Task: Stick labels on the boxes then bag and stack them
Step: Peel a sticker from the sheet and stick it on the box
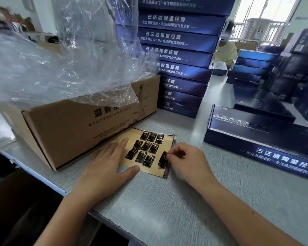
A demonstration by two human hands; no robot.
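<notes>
I am watching the right hand [188,160], just right of centre. Its fingers [175,150] are curling tight and pinching the top edge of one dark label [163,159] at the right edge of the sheet [168,142]. The label is standing partly up off the backing, its lower end apparently touching the sheet.

The left hand [105,167] is lying flat with its fingers spread and straight, pressing the sheet's left part to the tabletop [167,201] and gripping nothing.

As I judge it, the risks are these:
- The label is bending as it lifts, so it could crease or fold onto itself if the pull is steep or quick.
- The pinch is sitting on the glue side, which could weaken the bond or leave the label clinging to a fingertip.
- The pressing hand is sitting well away from the label being peeled, so the sheet's right edge could lift along with it.
- Several neighbouring labels are already looking curled, and a brushing knuckle could snag one.

Further out, the open box [256,137] is waiting at the right. A tall stack [181,55] is leaning at the upper centre, and a knock could tip it. At the upper left, a clear bag [60,64] is billowing from the carton [78,126] and could catch a passing label.
</notes>
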